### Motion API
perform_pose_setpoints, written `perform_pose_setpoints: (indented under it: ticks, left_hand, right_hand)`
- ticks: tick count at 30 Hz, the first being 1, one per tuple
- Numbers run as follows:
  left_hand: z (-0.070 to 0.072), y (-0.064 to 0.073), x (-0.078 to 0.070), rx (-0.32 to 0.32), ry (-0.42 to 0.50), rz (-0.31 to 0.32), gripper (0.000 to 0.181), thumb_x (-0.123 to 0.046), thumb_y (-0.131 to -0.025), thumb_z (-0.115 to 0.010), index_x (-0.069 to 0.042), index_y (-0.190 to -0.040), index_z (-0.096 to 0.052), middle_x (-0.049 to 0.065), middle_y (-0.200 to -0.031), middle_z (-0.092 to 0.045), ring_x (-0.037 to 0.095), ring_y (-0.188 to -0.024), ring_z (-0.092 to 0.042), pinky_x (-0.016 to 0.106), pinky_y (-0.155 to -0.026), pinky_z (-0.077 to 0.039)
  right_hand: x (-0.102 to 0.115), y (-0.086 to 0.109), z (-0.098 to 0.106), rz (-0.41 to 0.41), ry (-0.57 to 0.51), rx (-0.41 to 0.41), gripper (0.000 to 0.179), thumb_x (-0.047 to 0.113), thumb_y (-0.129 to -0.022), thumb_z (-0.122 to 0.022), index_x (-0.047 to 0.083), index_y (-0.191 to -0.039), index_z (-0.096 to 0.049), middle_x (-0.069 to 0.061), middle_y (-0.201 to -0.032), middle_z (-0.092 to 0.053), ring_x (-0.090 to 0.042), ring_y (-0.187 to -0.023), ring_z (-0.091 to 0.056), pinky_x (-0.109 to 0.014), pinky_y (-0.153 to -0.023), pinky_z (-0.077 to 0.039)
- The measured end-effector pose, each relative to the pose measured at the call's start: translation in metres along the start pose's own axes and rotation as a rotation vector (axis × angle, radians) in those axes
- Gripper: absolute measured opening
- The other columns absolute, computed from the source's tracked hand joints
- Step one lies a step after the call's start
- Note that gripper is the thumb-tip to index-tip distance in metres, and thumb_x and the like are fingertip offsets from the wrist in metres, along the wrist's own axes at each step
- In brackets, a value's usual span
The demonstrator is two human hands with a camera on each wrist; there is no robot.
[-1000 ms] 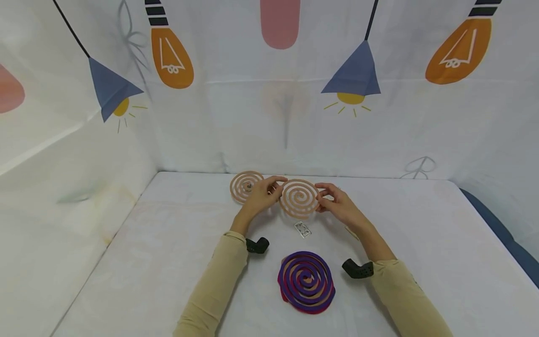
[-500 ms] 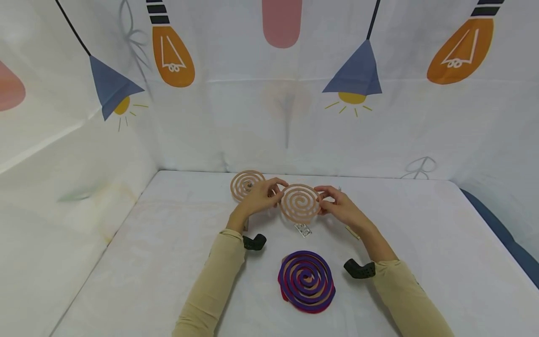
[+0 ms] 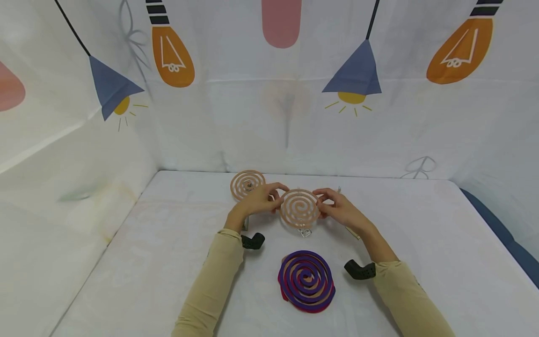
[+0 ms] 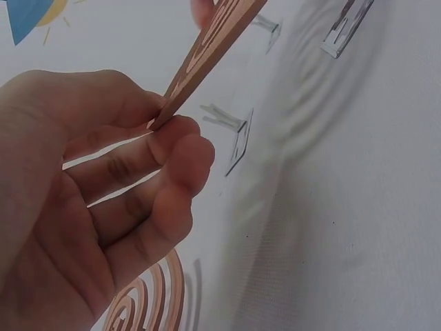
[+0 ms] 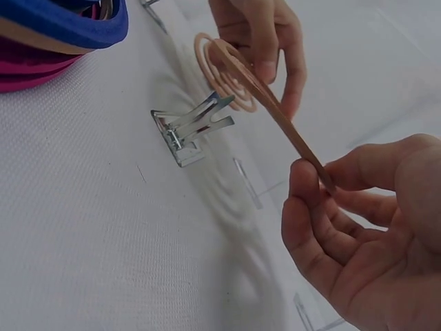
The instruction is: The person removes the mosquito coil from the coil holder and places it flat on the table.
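A light-brown mosquito coil (image 3: 301, 206) is held off the table between my two hands. My left hand (image 3: 258, 199) pinches its left edge between thumb and fingers. My right hand (image 3: 338, 209) pinches the opposite edge; the right wrist view shows the coil (image 5: 284, 121) tilted and edge-on. Below it stands a small metal coil stand (image 5: 180, 134) with raised prongs, apart from the coil. Behind my left hand, another brown coil (image 3: 241, 179) sits at the back, a metal tip showing at its centre. Nearer the front lies a stack of purple, red and tan coils (image 3: 306, 281).
Other metal stands are on the white table (image 3: 168, 262): one by my left wrist (image 3: 246, 223), one beside my right forearm (image 3: 352, 233), and one behind my right hand (image 3: 339, 190). A printed white curtain (image 3: 236, 126) rises along the table's back edge.
Both hands have brought the held coil slightly toward the front, over the metal stand, which it now partly covers in the head view. The coil stack and the rear coil have stayed put.
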State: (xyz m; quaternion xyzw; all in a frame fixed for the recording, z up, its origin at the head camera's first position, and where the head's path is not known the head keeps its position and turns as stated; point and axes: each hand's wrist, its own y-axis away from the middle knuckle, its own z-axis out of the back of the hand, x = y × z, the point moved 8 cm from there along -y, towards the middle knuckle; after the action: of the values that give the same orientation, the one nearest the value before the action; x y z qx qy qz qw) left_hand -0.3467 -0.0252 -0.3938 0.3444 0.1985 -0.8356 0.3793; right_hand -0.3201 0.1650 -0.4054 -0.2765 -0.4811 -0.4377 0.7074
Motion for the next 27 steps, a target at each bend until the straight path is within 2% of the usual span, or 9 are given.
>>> perform_pose_setpoints:
  ticks: [8, 13, 19, 27]
  left_hand:
    - [-0.0033, 0.0020, 0.0013, 0.059, -0.015, 0.018, 0.040, -0.020, -0.094, -0.054, -0.017, -0.134, -0.050, 0.001, -0.074, -0.067, 0.017, -0.061, -0.065, 0.023, -0.062, -0.047]
    - [-0.0037, 0.0036, 0.0011, 0.073, -0.042, 0.024, 0.041, -0.021, -0.094, -0.054, -0.017, -0.134, -0.050, -0.003, -0.073, -0.067, 0.011, -0.061, -0.063, 0.023, -0.064, -0.047]
    - [-0.0053, 0.0048, -0.0007, 0.083, -0.081, 0.004, 0.040, -0.023, -0.094, -0.054, -0.017, -0.134, -0.050, -0.004, -0.072, -0.067, 0.007, -0.060, -0.062, 0.023, -0.064, -0.047]
    - [-0.0071, 0.0048, 0.0008, 0.094, -0.031, 0.006, 0.037, -0.023, -0.093, -0.057, -0.019, -0.130, -0.052, -0.003, -0.073, -0.068, 0.008, -0.059, -0.063, 0.023, -0.064, -0.049]
  right_hand:
    - [0.0024, 0.0016, -0.0021, 0.007, 0.019, 0.016, 0.040, 0.013, -0.098, -0.050, 0.002, -0.136, -0.042, -0.024, -0.110, -0.052, -0.020, -0.079, -0.065, -0.035, -0.074, -0.054]
    - [0.0012, 0.0021, -0.0045, 0.000, 0.031, 0.033, 0.041, 0.012, -0.097, -0.050, 0.003, -0.136, -0.041, -0.023, -0.109, -0.052, -0.023, -0.080, -0.065, -0.038, -0.074, -0.055]
    - [-0.0002, 0.0031, -0.0068, -0.010, 0.037, 0.048, 0.039, 0.012, -0.098, -0.048, 0.003, -0.136, -0.042, -0.023, -0.108, -0.052, -0.019, -0.079, -0.063, -0.038, -0.075, -0.054]
    - [0.0027, 0.0026, -0.0077, 0.012, 0.059, 0.059, 0.037, 0.014, -0.098, -0.049, 0.004, -0.134, -0.044, -0.022, -0.105, -0.053, -0.020, -0.078, -0.063, -0.038, -0.073, -0.054]
